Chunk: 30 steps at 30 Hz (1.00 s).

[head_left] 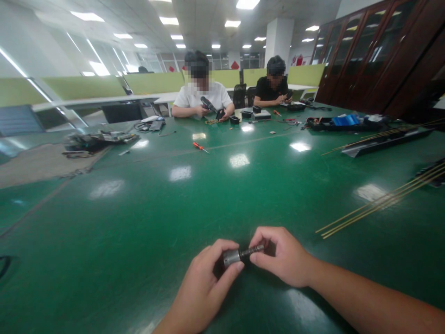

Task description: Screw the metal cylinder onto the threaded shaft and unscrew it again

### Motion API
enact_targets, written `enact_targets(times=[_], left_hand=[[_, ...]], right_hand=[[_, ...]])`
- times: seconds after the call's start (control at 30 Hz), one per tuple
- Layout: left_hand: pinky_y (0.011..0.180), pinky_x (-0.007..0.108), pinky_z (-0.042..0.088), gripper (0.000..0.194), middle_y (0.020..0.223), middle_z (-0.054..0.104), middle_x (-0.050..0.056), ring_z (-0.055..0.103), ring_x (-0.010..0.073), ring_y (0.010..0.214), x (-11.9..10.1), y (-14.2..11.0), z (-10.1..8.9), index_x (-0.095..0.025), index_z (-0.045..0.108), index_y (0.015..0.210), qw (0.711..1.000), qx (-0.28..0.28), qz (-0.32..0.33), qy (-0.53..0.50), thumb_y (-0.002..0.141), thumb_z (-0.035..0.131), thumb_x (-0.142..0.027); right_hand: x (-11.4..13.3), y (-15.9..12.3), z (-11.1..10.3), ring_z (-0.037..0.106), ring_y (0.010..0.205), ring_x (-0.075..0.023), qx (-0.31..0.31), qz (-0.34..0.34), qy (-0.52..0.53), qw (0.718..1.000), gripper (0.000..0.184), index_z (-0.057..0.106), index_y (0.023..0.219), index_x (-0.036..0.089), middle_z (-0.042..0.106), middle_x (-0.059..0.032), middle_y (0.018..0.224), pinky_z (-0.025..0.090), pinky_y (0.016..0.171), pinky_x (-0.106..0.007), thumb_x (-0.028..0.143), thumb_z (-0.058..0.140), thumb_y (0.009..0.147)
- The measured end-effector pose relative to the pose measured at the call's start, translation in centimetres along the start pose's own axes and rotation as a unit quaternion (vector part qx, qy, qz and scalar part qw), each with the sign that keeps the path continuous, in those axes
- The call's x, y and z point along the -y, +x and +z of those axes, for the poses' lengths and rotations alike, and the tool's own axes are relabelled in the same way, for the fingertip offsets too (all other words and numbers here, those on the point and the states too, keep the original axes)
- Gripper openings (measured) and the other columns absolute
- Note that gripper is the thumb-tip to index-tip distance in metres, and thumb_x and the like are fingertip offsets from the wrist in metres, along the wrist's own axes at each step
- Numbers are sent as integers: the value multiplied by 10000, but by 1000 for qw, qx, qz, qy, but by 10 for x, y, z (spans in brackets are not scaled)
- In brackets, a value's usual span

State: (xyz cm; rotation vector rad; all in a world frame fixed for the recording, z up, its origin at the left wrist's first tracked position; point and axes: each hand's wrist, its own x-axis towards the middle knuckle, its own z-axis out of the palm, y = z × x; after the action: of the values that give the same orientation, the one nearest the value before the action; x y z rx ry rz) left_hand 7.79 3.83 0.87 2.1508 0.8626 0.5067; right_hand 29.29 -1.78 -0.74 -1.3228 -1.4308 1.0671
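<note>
Close to me, low over the green table, is a grey metal cylinder point(232, 258) with a small hole in its side. My left hand point(207, 276) grips it between thumb and fingers. A thin dark ridged shaft point(246, 253) runs rightward out of the cylinder, tilted slightly upward. Thumb and fingertips of my right hand point(287, 260) pinch the far end of this shaft. Cylinder and shaft meet end to end; whether they are one piece I cannot tell.
An orange-handled screwdriver point(199, 146) lies mid-table. Thin brass-coloured rods point(375, 204) and a dark metal channel point(385, 140) lie at right. Cluttered parts point(99, 140) sit at far left. Across the table two people work; one in white point(217, 95) holds a dark tool point(208, 104).
</note>
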Motion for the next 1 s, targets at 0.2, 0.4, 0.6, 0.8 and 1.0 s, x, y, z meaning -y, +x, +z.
enact_targets(times=[0.2, 0.4, 0.6, 0.8, 1.0], left_hand=[[781, 277, 453, 156, 961, 679, -12, 644, 183, 867, 2, 0, 0, -273, 595, 1088, 1000, -4, -8, -5, 967, 573, -368], [783, 269, 451, 155, 956, 670, -23, 636, 169, 855, 2, 0, 1, -277, 598, 1089, 1000, -13, -9, -21, 964, 577, -367], [771, 252, 450, 136, 936, 673, -39, 639, 156, 834, 2, 0, 1, -284, 602, 1075, 999, -24, -4, -29, 959, 593, -354], [761, 248, 449, 154, 925, 674, -37, 640, 154, 827, 2, -1, 0, -281, 603, 1085, 999, -29, -7, -35, 954, 605, -361], [747, 245, 448, 151, 903, 671, -39, 631, 153, 809, 4, 0, 0, -276, 610, 1072, 998, -36, -14, -45, 948, 615, -362]], right_hand=[[-1, 0, -1, 519, 623, -134, -5, 1, -5, 1000, 52, 651, 776, 174, 591, 19, 667, 392, 605, -248, 213, 686, 773], [-1, 1, -1, 528, 630, -142, -11, -1, 0, 1000, 55, 654, 773, 180, 594, 15, 670, 396, 609, -256, 224, 685, 782], [-2, 1, -1, 533, 645, -148, -19, -3, 1, 1000, 71, 646, 765, 180, 589, 11, 672, 402, 619, -262, 239, 679, 786], [-3, 1, -1, 527, 633, -143, -21, -5, 3, 1000, 65, 653, 775, 182, 587, 14, 670, 398, 613, -261, 240, 679, 787], [-3, 1, -1, 524, 639, -145, -27, -10, 2, 1000, 77, 646, 774, 181, 582, 14, 668, 397, 616, -263, 248, 679, 794]])
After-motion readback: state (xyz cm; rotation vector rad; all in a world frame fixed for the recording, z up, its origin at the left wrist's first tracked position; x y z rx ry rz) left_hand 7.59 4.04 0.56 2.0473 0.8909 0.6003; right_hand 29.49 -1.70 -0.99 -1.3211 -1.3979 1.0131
